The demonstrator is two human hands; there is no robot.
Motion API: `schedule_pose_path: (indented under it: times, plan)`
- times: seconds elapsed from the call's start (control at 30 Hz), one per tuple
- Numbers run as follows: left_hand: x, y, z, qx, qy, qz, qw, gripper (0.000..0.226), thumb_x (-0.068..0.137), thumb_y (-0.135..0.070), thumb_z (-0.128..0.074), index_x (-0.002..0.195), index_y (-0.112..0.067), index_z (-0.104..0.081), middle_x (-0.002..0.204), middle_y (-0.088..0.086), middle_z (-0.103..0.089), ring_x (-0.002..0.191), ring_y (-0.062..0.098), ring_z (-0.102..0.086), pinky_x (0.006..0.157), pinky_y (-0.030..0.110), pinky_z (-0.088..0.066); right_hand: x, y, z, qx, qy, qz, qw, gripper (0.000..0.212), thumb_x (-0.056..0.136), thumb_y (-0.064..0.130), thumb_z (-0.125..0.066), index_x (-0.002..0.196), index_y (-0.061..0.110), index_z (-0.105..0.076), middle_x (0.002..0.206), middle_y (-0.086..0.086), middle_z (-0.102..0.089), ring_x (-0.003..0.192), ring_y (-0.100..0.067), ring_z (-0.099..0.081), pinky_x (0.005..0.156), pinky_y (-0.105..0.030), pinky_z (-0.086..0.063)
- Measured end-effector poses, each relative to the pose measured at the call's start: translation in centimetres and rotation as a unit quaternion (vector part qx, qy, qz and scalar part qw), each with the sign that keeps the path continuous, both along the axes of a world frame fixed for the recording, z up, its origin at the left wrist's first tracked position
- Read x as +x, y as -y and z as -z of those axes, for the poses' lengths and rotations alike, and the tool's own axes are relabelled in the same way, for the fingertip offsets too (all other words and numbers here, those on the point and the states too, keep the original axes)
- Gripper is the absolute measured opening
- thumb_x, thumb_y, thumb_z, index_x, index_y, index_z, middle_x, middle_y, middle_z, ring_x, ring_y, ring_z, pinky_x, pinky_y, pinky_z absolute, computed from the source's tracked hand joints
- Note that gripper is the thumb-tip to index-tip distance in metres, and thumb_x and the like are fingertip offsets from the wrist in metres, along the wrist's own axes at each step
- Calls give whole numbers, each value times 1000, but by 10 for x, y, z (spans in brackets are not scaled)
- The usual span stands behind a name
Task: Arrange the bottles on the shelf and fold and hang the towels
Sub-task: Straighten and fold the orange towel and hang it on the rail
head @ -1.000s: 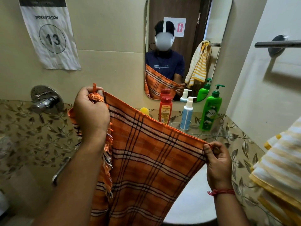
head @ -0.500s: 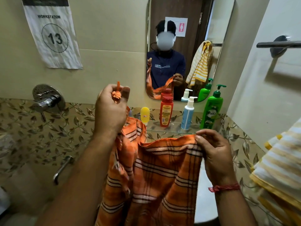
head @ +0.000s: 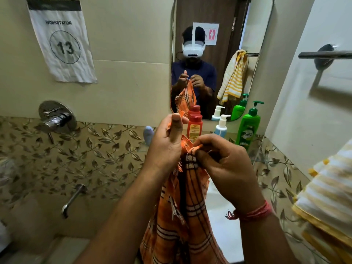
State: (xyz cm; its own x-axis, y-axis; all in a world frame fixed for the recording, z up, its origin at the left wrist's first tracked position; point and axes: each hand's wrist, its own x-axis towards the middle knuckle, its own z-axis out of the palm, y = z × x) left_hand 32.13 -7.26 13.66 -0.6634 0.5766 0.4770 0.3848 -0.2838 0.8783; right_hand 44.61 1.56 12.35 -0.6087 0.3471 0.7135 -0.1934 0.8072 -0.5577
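Observation:
An orange plaid towel (head: 190, 216) hangs folded lengthwise below my two hands, its top edges pinched together. My left hand (head: 165, 145) grips the fringed corner, thumb up. My right hand (head: 222, 164) holds the other corner right beside it. Behind them on the glass shelf (head: 257, 159) stand a red bottle (head: 194, 127), a white-and-blue pump bottle (head: 221, 127), a green pump bottle (head: 248, 128) and a small pale blue bottle (head: 148, 133). A yellow-striped towel (head: 327, 197) hangs at the right edge.
A metal towel bar (head: 325, 54) juts from the right wall. The mirror (head: 215, 35) is above the shelf. A chrome tap valve (head: 55, 119) and spout (head: 73, 199) sit on the left wall, under a workstation 13 sign (head: 62, 42). A white basin (head: 222, 216) lies below.
My hands have come together, bringing the two top corners of the orange towel side by side. The towel went from spread wide to folded in half and hanging narrow.

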Motion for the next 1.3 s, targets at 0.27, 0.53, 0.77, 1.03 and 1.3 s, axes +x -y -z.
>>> schedule_pose_path:
  times: [0.27,0.53,0.77,1.03,1.3]
  plan:
    - [4,6,2,7,-8,71,997,54,88,-63,-29,118,-26,-55,81,-36,-65,78,-11,-67,61,8,-51,-9,20,-4,-98,-3,17,995,3,88,18,-70,86,17,-67,99,7,-55,95,-4,-59,79,-13,-51]
    - [-11,11,16,18,125,205,971,22,94,-30,-62,115,-29,-67,89,-5,-74,88,14,-72,75,27,-56,-6,16,0,-128,-8,51,990,13,89,19,-67,78,25,-62,72,5,-63,66,-11,-61,59,-32,-52]
    - [-19,7,24,48,103,113,987,11,80,-29,-78,91,-30,-77,95,3,-78,91,19,-76,76,26,-58,-2,14,-1,-68,-11,78,995,6,88,15,-69,85,19,-64,94,10,-60,91,-8,-61,76,-28,-55]
    - [-18,-2,29,7,86,124,989,11,81,-20,-74,91,-20,-78,91,9,-77,87,25,-76,75,35,-62,-2,25,-14,-64,14,7,998,4,95,23,-62,94,19,-60,82,5,-64,75,-12,-64,63,-29,-54]
    - [-21,-5,45,-3,166,213,963,21,94,-19,-64,110,-11,-76,109,21,-75,105,38,-72,91,49,-57,-13,24,-8,-35,-25,133,990,9,86,19,-74,85,18,-65,82,12,-58,77,-5,-57,63,-14,-46]
